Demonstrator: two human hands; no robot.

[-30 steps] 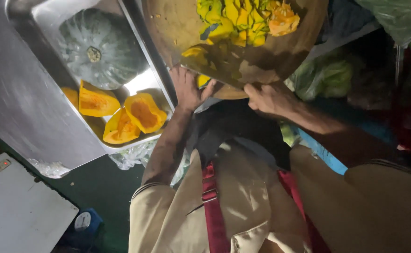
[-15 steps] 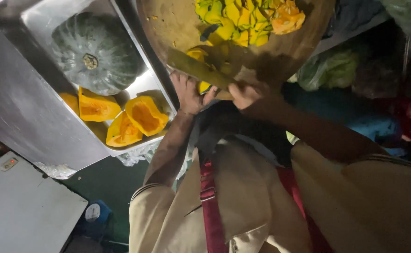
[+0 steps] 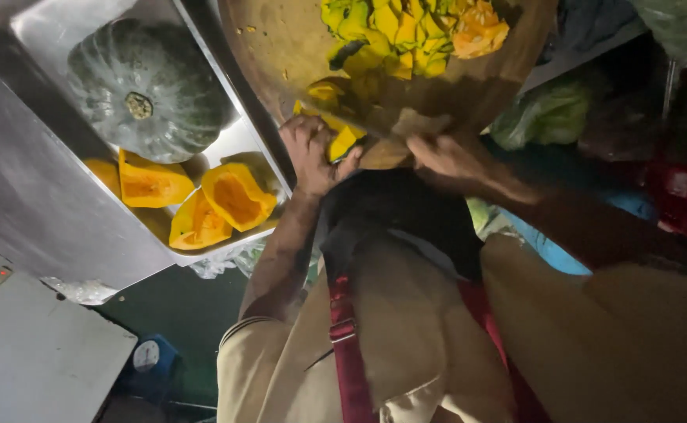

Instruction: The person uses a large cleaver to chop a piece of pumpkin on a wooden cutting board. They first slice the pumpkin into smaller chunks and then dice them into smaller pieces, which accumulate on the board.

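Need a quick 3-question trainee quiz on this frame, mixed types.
1. True or false: the whole green pumpkin lies in the metal tray.
2. The left hand touches: A) a yellow pumpkin piece, B) a bottle, C) a plate.
3. Fill in: the chopped yellow pieces are piled on a round wooden ____.

Key: 1 true; 2 A; 3 board.

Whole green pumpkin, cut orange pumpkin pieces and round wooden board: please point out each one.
whole green pumpkin (image 3: 143,98), head view, on its ribbed skin near the stem.
cut orange pumpkin pieces (image 3: 233,196), head view, on one hollowed half.
round wooden board (image 3: 280,47), head view, on bare wood.
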